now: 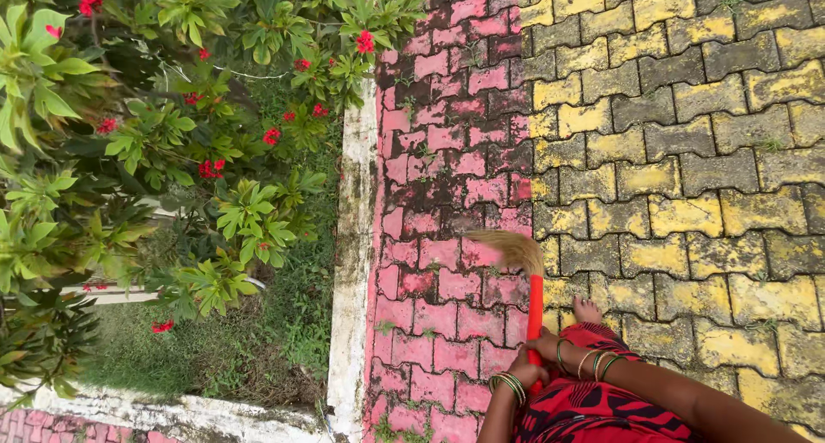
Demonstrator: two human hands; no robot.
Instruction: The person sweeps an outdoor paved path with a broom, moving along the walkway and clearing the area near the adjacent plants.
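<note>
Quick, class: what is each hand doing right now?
Left hand: closed around the red broom handle, lower down.
Right hand: closed around the same handle, just above the left.

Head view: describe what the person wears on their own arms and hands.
Both forearms are bare, with no sleeves in view. The left hand has a stack of thin green and gold bangles at the wrist. The right hand has several similar green and gold bangles, spread a little further apart along the wrist. No gloves, watch or rings can be made out.
</note>
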